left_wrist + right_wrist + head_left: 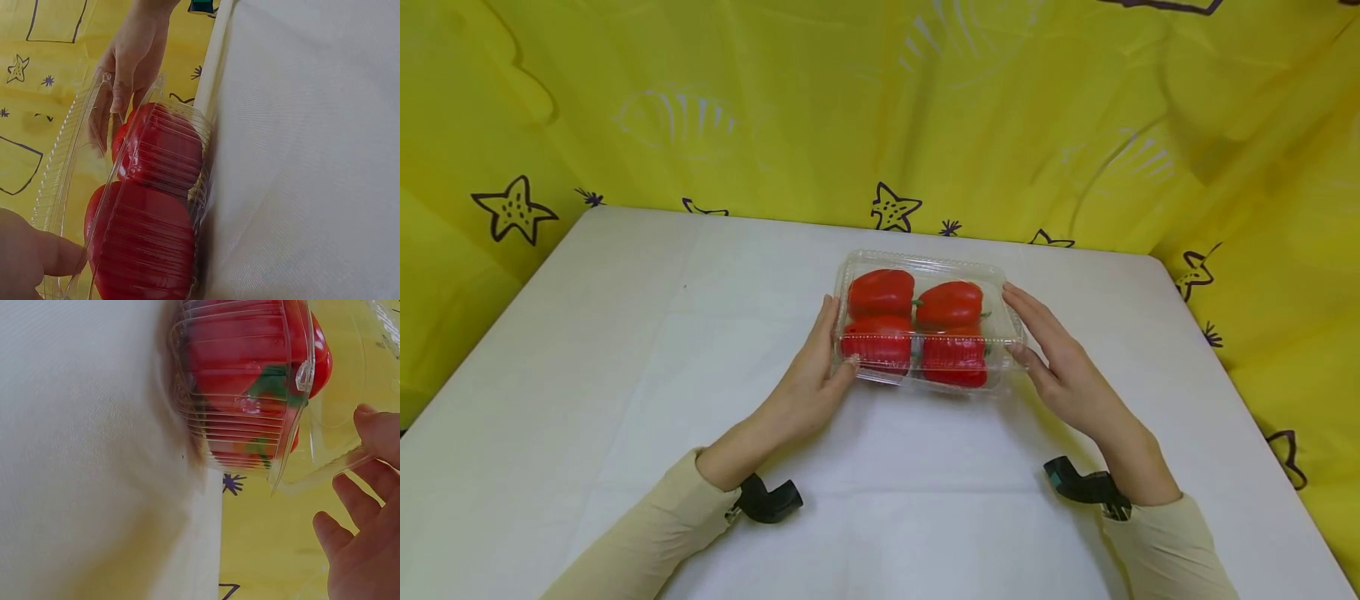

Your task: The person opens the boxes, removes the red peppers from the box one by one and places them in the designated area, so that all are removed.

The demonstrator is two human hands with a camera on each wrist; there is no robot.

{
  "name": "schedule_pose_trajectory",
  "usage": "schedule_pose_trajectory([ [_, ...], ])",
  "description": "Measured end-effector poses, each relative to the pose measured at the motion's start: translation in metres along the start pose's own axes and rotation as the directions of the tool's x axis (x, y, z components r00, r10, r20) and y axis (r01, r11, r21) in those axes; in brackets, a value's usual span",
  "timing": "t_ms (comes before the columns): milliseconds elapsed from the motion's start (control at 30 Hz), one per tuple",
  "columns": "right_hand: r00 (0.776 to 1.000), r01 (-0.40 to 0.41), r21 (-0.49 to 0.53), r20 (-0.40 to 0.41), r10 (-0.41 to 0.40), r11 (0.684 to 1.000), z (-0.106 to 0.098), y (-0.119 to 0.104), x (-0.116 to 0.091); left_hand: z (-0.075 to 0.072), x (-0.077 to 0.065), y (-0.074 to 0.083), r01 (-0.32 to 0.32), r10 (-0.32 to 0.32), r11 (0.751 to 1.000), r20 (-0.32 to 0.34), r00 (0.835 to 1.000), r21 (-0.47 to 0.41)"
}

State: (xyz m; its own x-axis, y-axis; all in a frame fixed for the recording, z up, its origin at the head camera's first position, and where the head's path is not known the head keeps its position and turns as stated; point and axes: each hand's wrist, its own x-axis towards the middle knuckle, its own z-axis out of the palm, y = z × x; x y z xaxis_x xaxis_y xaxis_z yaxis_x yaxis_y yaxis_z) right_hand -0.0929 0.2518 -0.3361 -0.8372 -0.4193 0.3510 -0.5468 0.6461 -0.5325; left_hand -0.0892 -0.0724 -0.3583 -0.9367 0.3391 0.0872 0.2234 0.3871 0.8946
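Observation:
A clear plastic clamshell container [925,265] stands on the white table, with several red bell peppers [882,293] in two rows inside. Its hinged lid [331,467] is tilted over the peppers, with a gap between lid and base rim in both wrist views. My left hand [808,379] grips the container's left side, thumb at the front corner and fingers along the side. On the right, my right hand [1067,375] pinches the lid's edge between thumb and forefinger, the other fingers spread. Green stems show on some peppers.
The white cloth-covered table [880,517] runs under both forearms. Behind it and along its sides hangs a yellow curtain [805,125] printed with starfish and fish. Each wrist wears a black camera mount [767,500].

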Motion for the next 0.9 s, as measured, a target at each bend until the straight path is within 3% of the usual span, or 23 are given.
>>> schedule_pose_trajectory([
  [300, 0.999, -0.022, -0.018, -0.025, 0.022, 1.000, 0.000, 0.001, 0.000, -0.001, -0.002, 0.001, -0.051, 0.051, 0.995, -0.001, 0.999, 0.087],
  [567, 0.996, -0.082, 0.100, -0.006, 0.083, 0.992, -0.006, -0.003, 0.004, -0.010, -0.003, 0.003, 0.057, -0.056, 0.998, 0.031, 0.998, -0.008],
  [667, 0.994, -0.109, 0.164, -0.008, 0.112, 0.980, -0.008, -0.004, 0.007, -0.013, -0.006, 0.003, 0.093, -0.092, 0.996, 0.057, 0.994, -0.003],
  [767, 0.990, -0.132, 0.222, -0.020, 0.140, 0.966, -0.010, -0.006, 0.009, -0.014, -0.008, 0.003, 0.101, -0.103, 0.994, 0.090, 0.991, 0.031],
  [900, 0.984, -0.155, 0.222, -0.051, 0.171, 0.963, -0.012, -0.009, 0.013, -0.018, -0.011, 0.005, 0.057, -0.075, 0.988, 0.128, 0.989, 0.144],
])
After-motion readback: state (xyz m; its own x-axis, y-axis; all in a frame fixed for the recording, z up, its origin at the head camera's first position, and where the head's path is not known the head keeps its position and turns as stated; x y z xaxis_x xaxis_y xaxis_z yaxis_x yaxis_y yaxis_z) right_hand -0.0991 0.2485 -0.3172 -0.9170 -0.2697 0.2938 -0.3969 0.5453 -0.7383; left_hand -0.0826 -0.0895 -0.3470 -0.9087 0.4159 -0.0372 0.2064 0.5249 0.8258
